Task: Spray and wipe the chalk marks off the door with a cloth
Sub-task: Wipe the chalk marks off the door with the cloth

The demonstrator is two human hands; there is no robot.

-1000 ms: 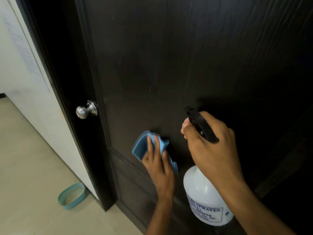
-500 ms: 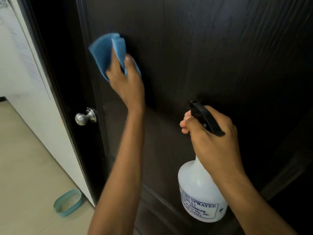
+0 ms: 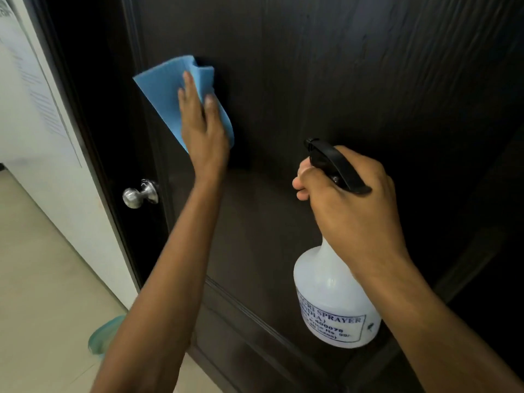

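A dark brown wood-grain door [image 3: 326, 66] fills most of the view. My left hand [image 3: 202, 129] presses a folded blue cloth [image 3: 164, 92] flat against the door's upper left panel, above the knob. My right hand [image 3: 351, 205] grips the neck and black trigger head of a white spray bottle [image 3: 331, 302], whose nozzle points at the door near its middle. No chalk marks show on the dark surface here.
A silver round knob [image 3: 139, 194] sticks out at the door's left edge. Left of the door are a white wall [image 3: 37, 114] and beige tiled floor [image 3: 37, 279]. A teal bowl [image 3: 103, 338] lies on the floor, partly hidden by my left forearm.
My left hand with the cloth rose from the door's lower panel to the upper left, then slid slightly down and right. The spray bottle stayed almost still.
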